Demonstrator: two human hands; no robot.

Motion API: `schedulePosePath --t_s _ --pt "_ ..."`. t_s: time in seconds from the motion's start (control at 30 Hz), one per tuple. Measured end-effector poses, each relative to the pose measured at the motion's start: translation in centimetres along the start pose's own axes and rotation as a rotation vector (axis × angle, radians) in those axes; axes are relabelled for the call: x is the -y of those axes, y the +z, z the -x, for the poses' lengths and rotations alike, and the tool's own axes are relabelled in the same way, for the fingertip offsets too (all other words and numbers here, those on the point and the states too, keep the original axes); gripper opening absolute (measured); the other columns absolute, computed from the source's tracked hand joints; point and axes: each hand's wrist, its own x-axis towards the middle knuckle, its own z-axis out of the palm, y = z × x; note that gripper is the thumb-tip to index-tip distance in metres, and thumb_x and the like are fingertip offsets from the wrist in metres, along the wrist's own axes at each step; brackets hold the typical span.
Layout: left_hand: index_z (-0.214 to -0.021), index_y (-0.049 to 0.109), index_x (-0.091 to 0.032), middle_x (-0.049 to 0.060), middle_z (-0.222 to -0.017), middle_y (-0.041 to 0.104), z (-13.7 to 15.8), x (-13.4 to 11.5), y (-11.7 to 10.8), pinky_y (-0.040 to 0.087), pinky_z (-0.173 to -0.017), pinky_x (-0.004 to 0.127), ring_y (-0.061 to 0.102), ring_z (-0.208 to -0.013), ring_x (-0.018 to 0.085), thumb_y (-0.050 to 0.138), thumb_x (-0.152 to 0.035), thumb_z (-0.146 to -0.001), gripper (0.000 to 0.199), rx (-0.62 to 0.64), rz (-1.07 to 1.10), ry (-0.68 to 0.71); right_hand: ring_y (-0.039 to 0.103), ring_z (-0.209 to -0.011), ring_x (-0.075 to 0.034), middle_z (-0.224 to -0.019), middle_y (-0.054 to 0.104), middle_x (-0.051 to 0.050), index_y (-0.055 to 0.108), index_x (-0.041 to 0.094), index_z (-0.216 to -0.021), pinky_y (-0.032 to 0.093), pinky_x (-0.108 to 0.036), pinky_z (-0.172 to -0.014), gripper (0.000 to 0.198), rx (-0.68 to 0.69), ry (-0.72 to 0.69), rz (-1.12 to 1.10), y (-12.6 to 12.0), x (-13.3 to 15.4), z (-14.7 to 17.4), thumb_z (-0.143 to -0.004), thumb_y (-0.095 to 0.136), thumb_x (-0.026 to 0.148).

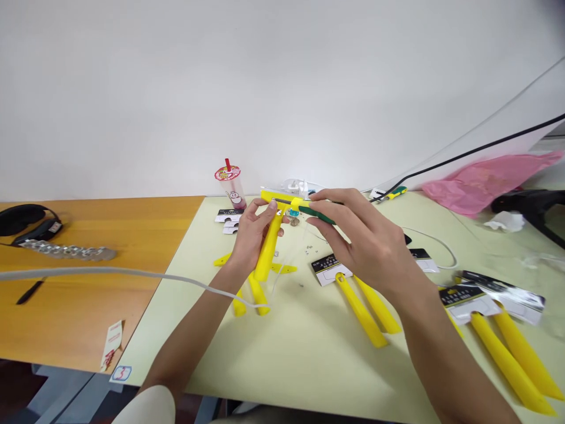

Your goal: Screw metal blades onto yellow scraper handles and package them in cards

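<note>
Gripped by my left hand is a yellow scraper, T-shaped, its handle slanting down and its head at the top. My right hand has its fingers closed around the handle of a green-and-yellow screwdriver. The thin metal shaft points left, along the scraper's head; whether its tip sits in a screw I cannot tell. Beneath my left hand lie more yellow scraper parts on the table. Small metal screws are scattered between my hands.
A lidded drink cup stands near the wall. Packaged yellow handles with black-and-white cards lie at the right. A white cable crosses in front of my left forearm. Headphones rest on the wooden table; a pink bag lies back right.
</note>
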Motion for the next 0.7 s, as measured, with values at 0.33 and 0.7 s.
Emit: schedulePosePath --t_s 0.33,0.7 --pt "-0.1 0.057 -0.022 -0.001 -0.082 0.075 -0.5 0.4 -1.4 0.055 -0.054 0.023 0.074 -0.068 0.015 0.098 -0.047 -0.074 0.054 0.026 -0.031 0.046 0.079 -0.108 -0.023 -0.128 0.079 -0.013 0.064 0.022 -0.133 0.066 -0.036 -0.09 0.031 -0.073 -0.079 0.047 0.6 0.1 0.3 -0.103 0.072 0.015" --pt "-0.099 0.057 -0.023 -0.001 -0.086 0.076 -0.7 0.4 -1.5 0.054 -0.051 0.023 0.074 -0.067 0.015 0.098 -0.046 -0.075 0.053 0.054 -0.025 0.061 0.08 -0.104 -0.023 -0.122 0.08 -0.01 0.063 0.023 -0.135 0.067 -0.034 -0.085 0.037 -0.119 -0.08 0.086 0.6 0.4 0.3 -0.101 0.076 0.016"
